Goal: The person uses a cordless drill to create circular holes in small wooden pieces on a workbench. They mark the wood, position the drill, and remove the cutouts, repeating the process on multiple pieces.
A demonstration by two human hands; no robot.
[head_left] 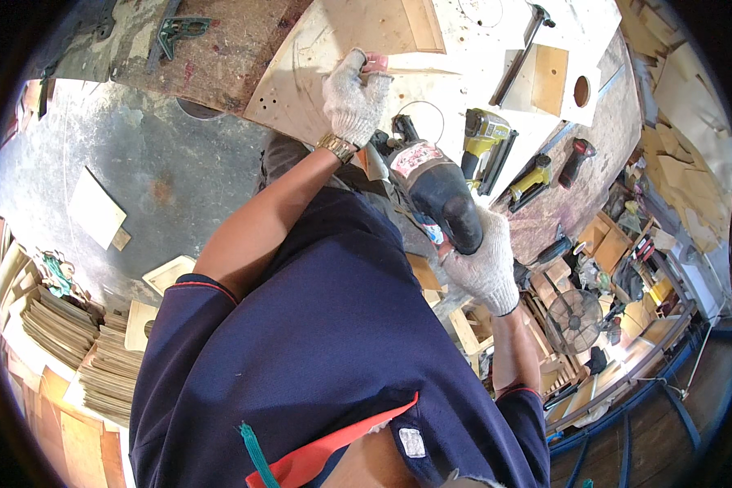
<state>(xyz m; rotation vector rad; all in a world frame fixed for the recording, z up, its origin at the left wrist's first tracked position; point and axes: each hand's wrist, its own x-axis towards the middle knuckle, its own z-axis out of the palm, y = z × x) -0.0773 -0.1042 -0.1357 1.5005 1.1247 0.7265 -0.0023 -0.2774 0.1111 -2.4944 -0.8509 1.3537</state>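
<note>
My right hand [484, 260], in a whitish knit glove, is closed around the rear of a black power tool [439, 191]. The tool has a rounded body and a red-and-white label; its front end points at the edge of a pale plywood panel [297, 85]. Its exact kind I cannot tell. Over that panel is my left hand [356, 99], gloved too, with bare fingertips showing. Its fingers are curled together, and whatever they may hold is hidden. A gold watch [337, 147] is on the left wrist. Pencil-like circles mark the panel beside the tool.
Right of the tool lie a yellow-green nail gun [485, 134], a smaller one [531, 180] and a red-black tool [576, 161]. A hammer [522, 53] rests farther back. A green clamp [179, 34] is far left. Stacked boards [61, 329] and a fan [573, 320] stand lower down.
</note>
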